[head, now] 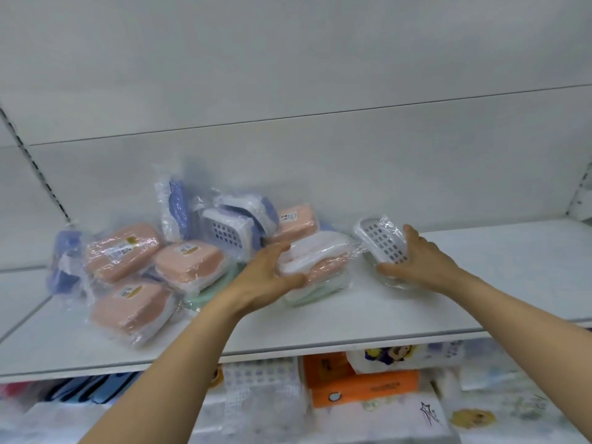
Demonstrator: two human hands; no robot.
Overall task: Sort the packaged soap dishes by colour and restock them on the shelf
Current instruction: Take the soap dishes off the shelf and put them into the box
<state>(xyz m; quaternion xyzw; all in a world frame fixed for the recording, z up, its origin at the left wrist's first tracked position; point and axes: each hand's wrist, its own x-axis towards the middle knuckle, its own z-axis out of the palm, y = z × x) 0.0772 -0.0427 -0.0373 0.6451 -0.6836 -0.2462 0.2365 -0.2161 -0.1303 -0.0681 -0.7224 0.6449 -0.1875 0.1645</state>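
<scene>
my right hand (423, 261) holds a white slotted plastic soap dish in clear film wrap (382, 243), fingers curled over its far edge and thumb under the near edge, tilted up off the white metal shelf board (480, 283); my left hand (269, 277) grips a stack of wrapped dishes, a white-topped peach one (315, 261) lying over a mint green one (320, 291), thumb pressed on the near side; just beyond and outward of the left hand sits the unsorted heap: peach rectangular dishes in film (123, 254), periwinkle blue ones (177, 206), one pale dish with a grid of slots (229, 233); i judge the step is splitting colours apart; to do it well i'd set the white dish down outward of the right hand, well apart from the heap, to start its own group; the film looks slippery, so i'd pinch the rigid rims, not the loose wrap, and lift the top dish before dragging, or the mint one beneath slides along with it.
</scene>
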